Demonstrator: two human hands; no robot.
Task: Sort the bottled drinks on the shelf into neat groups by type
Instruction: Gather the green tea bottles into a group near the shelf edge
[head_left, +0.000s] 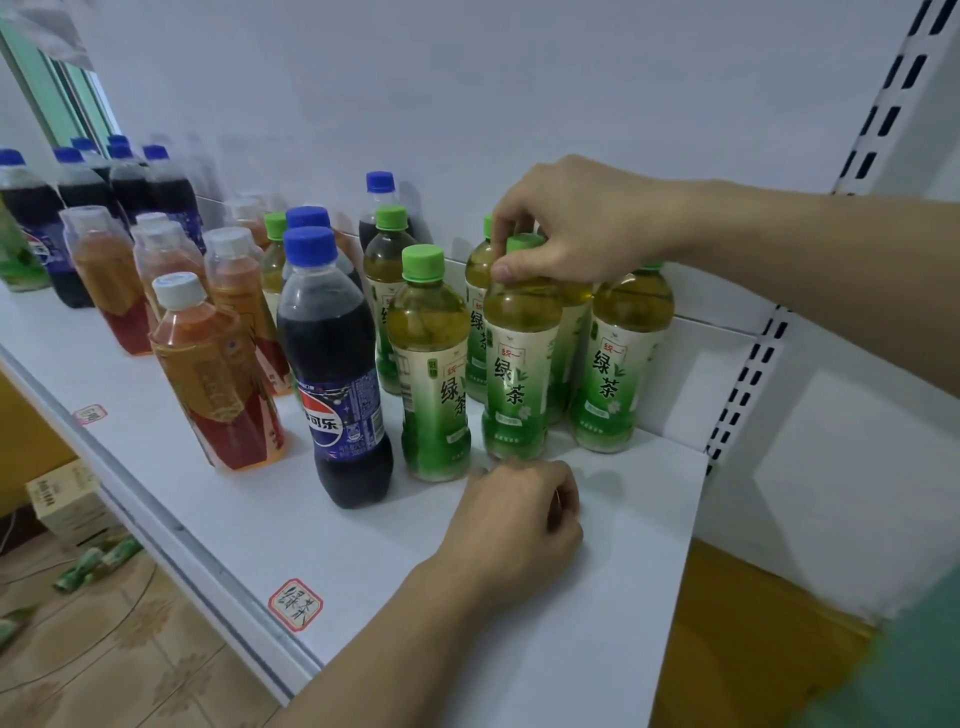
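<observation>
The white shelf (597, 597) carries three kinds of drink. All positions below are taken from the front cola bottle (335, 374), which stands near the middle of the shelf toward its front edge.

To the right of that bottle and behind it stands the green tea group (613, 358): green-capped bottles packed close, several touching, reaching toward the right-hand upright. Far to its left, at the back, is a cluster of cola bottles (104, 182) with blue caps. Immediately left of it are the amber tea bottles (218, 374) with white caps, loosely placed and not in rows. Behind it more cola bottles, blue-capped, stand mixed with green tea and amber tea.

A hand-written green tea label (295, 604) sits on the shelf edge, forward of the landmark bottle.

The right hand (576, 223) is up and to the right of the landmark, fingers curled round the cap and neck of one green tea bottle (519, 364) at the front of that group. The left hand (519, 525) rests on the shelf forward and right of the landmark, fingers curled under; no object shows in it.

Assessment: roughly half done. Green tea is largely gathered. Outstanding: the landmark cola and those behind it need moving left to their cluster, one or two green teas behind need pulling right, and the amber teas need squaring up.
</observation>
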